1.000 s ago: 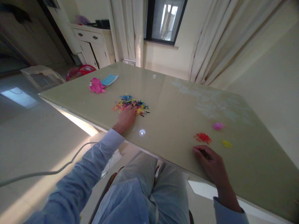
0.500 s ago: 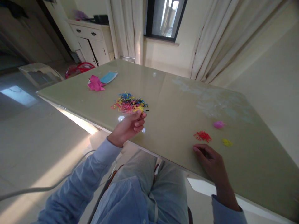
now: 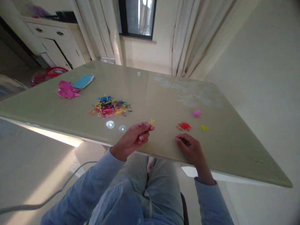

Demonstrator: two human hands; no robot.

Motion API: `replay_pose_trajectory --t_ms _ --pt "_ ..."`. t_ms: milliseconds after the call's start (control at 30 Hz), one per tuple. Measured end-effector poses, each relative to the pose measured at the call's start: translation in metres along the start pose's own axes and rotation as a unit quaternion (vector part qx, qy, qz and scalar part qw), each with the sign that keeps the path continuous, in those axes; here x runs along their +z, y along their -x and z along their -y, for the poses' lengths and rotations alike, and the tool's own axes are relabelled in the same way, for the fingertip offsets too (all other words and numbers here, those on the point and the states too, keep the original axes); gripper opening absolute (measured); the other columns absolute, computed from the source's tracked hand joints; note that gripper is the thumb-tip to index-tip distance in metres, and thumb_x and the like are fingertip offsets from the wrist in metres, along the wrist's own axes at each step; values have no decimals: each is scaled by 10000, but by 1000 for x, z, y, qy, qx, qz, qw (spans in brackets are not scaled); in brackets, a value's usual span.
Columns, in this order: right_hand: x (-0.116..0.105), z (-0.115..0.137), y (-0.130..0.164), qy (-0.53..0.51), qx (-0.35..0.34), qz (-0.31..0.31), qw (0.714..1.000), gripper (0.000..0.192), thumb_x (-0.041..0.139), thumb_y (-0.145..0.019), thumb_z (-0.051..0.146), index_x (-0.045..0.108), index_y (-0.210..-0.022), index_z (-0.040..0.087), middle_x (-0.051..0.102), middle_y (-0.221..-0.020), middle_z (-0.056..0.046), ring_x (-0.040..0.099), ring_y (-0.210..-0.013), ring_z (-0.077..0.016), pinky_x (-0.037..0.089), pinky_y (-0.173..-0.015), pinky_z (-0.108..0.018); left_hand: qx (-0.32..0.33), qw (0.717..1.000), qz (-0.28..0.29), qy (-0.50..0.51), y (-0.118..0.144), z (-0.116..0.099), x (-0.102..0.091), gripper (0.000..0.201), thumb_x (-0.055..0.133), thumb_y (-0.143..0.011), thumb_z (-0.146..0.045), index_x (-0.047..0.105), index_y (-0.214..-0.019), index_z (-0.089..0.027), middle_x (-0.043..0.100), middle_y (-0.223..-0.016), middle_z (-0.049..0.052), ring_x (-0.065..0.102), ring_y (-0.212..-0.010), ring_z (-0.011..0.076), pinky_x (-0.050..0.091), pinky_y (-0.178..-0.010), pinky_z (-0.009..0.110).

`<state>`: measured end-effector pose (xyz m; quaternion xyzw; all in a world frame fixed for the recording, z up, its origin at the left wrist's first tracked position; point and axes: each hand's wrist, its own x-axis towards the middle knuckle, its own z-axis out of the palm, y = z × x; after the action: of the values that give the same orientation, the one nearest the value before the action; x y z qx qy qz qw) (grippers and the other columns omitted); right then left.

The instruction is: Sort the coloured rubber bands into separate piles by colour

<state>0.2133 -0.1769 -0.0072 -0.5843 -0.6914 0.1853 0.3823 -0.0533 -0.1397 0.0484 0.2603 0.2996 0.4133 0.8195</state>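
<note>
My left hand (image 3: 135, 137) is closed in a pinch on yellow rubber bands (image 3: 152, 122), held above the table near its front edge. Left of it lies a mixed pile of coloured rubber bands (image 3: 109, 107). My right hand (image 3: 189, 147) rests on the table with its fingers curled and thumb against them; anything inside is hidden. Just beyond those fingers is a small heap of red rubber bands (image 3: 184, 126). A smaller yellow heap (image 3: 204, 128) sits to the right, and a pink bundle (image 3: 197, 113) lies behind the two heaps.
A crumpled pink piece (image 3: 67, 90) and a blue face mask (image 3: 83, 81) lie at the table's far left. The glossy table (image 3: 150, 93) has its front edge close to my lap. A grey cable (image 3: 58, 190) runs along the floor at left.
My left hand has moved right, away from the mixed pile, carrying yellow rubber bands towards my right hand. My right hand stays beside the red heap. The view has swung right.
</note>
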Motion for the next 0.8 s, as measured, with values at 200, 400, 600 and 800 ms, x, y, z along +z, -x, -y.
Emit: replay_pose_trajectory --t_ms 200,400,600,800 --pt "5 2 0 2 -8 2 1000 156 572 -885 294 677 -849 185 690 -793 -46 585 -667 -150 454 -645 -263 40 993 33 -106 -36 12 39 314 821 -693 -318 624 -839 -121 701 -822 37 334 -411 -16 243 -376 140" --pt "7 0 1 -43 2 -6 999 139 566 -884 274 669 -864 184 668 -784 -39 566 -649 -143 438 -635 -257 147 924 74 -345 -114 35 101 182 744 -729 -233 677 -857 -125 686 -723 16 493 -486 47 377 -479 178" --pt "9 -3 0 -73 17 -21 997 119 560 -830 247 639 -785 170 613 -698 -27 520 -621 -144 391 -600 -255 219 711 151 -651 -185 73 141 109 639 -785 -104 744 -806 -124 716 -790 63 613 -669 124 488 -696 257" --pt "8 -6 2 -111 59 -42 991 93 570 -776 244 597 -731 168 581 -653 -9 485 -587 -139 352 -556 -247 230 614 181 -733 -207 91 157 160 612 -820 -108 756 -890 -116 727 -870 99 647 -777 169 491 -751 289"
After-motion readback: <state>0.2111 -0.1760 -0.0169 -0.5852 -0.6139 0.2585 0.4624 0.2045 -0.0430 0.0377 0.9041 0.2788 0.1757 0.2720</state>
